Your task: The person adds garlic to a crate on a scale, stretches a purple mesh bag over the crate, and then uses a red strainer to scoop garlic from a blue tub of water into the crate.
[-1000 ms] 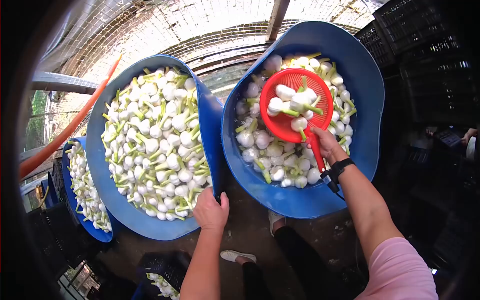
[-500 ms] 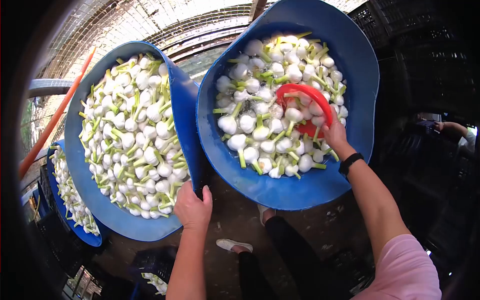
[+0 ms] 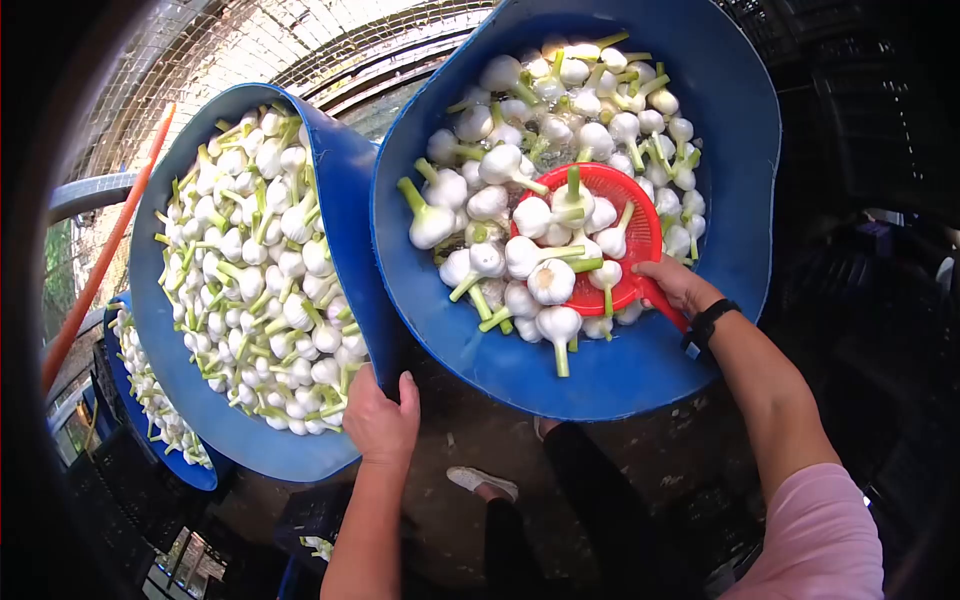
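My right hand is wrapped round the handle of a red strainer, which holds several garlic bulbs with green stems. The strainer is over the right blue tub, where more bulbs lie in water. My left hand grips the near rim of the left blue tub, which is heaped with garlic.
A third blue tub with garlic stands at the far left, near an orange pole. Wire mesh runs behind the tubs. A dark crate is on the floor below. Another person's hand shows at the right.
The red strainer has turned from tilted among the bulbs to open side up, raised and loaded with garlic. My right hand has moved slightly down. My left hand stays on the rim.
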{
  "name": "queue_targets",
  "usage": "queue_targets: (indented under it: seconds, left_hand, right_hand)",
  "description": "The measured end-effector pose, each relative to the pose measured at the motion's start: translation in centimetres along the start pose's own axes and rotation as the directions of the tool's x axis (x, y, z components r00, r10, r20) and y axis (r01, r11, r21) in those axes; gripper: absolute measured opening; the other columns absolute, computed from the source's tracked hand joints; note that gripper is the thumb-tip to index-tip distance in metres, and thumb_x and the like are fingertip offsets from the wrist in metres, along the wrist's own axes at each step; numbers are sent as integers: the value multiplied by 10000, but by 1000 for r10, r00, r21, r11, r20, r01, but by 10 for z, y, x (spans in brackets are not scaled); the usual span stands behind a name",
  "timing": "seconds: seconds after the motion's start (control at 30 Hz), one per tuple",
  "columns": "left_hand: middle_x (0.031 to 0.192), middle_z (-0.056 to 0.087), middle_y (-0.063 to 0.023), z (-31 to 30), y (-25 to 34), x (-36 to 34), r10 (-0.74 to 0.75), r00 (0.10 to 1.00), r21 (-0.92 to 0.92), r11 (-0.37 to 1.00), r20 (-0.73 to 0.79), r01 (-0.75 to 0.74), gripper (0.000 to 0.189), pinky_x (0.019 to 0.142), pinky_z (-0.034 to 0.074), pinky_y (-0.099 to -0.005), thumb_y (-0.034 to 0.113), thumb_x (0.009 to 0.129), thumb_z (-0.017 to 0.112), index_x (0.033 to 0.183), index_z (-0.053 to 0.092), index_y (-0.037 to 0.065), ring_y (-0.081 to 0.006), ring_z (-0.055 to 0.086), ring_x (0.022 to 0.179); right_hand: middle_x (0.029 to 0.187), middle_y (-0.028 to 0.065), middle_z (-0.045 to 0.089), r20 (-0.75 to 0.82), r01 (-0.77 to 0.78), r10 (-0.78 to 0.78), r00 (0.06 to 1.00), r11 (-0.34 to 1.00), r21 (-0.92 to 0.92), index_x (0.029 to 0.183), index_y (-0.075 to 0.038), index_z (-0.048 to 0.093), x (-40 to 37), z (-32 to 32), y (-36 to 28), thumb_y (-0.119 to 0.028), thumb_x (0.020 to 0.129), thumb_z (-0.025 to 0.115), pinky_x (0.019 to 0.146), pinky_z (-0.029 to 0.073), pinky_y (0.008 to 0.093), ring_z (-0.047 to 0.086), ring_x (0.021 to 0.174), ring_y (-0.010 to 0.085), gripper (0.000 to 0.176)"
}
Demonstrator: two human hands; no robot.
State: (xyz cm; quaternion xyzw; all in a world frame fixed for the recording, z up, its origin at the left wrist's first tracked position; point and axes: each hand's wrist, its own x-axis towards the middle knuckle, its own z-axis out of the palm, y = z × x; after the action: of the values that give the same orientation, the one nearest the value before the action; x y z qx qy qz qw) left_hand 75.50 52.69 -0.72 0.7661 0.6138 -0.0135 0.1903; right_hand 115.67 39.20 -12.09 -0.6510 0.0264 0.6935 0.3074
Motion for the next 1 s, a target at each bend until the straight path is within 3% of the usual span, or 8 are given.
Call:
queue_targets:
  seconds: [0.43, 0.53, 0.63, 0.67, 0.7, 0.73, 0.83, 1.0]
  left_hand:
    - [752, 585, -117, -3, -6, -1, -4, 999, 16, 1000, 43, 3, 216, 608, 470, -442, 248, 749, 643, 820, 549, 67, -329, 590, 714]
    - [800, 601, -127, -9, -4, 0, 4, 995, 14, 1000, 95, -6, 306, 638, 479, -417, 302, 773, 641, 931, 556, 54, -307, 590, 726]
    - [840, 618, -122, -10, -13, -1, -141, 988, -439, 885, 62, 154, 409, 699, 485, -368, 340, 824, 617, 1073, 520, 30, -249, 594, 738]
    - [936, 613, -124, -2, -23, 1, -237, 969, -709, 695, -68, 120, 442, 748, 475, -344, 334, 870, 583, 1154, 472, 13, -201, 576, 798]
    - [995, 590, -129, -6, -21, 0, -360, 925, -837, 537, -117, 104, 389, 776, 464, -346, 292, 895, 557, 1145, 474, 6, -203, 562, 876]
    - [1011, 579, -101, -40, -1, -11, -315, 922, -862, 506, -227, -39, 371, 769, 452, -298, 281, 898, 561, 1145, 486, 15, -191, 550, 903]
    - [1006, 582, -144, -124, 34, -54, -21, 914, -595, 765, -404, -246, 408, 810, 454, -383, 176, 729, 690, 1081, 544, 33, -309, 564, 928]
    - [891, 522, -106, -142, 4, -130, -95, 988, -325, 944, -124, 50, 450, 746, 468, -382, 201, 653, 739, 1000, 483, 75, -271, 582, 848]
  right_hand:
    - [867, 97, 627, 59, 225, -230, 972, 971, 81, 1145, -15, 480, -58, 63, -49, -93, 850, 532, 400, 483, 245, 612, 584, 145, 310]
    - [859, 99, 622, 65, 284, -290, 955, 955, 80, 1142, -6, 479, -88, 82, -54, -94, 851, 528, 401, 485, 247, 603, 565, 144, 308]
    - [858, 110, 617, 89, 313, -319, 943, 947, 76, 1130, 17, 474, -128, 103, -47, -99, 846, 537, 409, 493, 252, 591, 539, 150, 313]
    - [857, 109, 617, 71, 305, -308, 949, 951, 51, 1130, 20, 473, -143, 112, -43, -99, 846, 535, 411, 495, 252, 592, 541, 152, 314]
    - [857, 108, 617, 56, 294, -295, 954, 956, 17, 1129, 23, 472, -160, 120, -39, -99, 845, 533, 413, 497, 252, 593, 542, 155, 315]
    - [863, 108, 617, 35, 305, -304, 952, 952, -25, 1133, 26, 469, -177, 130, -35, -96, 845, 532, 414, 499, 253, 597, 553, 156, 320]
    - [898, 114, 618, 31, 269, -267, 963, 953, -143, 1160, 26, 457, -216, 167, -3, -95, 843, 521, 410, 499, 256, 607, 586, 160, 345]
    - [921, 109, 611, 138, 171, -141, 980, 956, -237, 1184, 10, 448, -265, 245, 69, -85, 838, 495, 401, 490, 250, 615, 607, 167, 362]
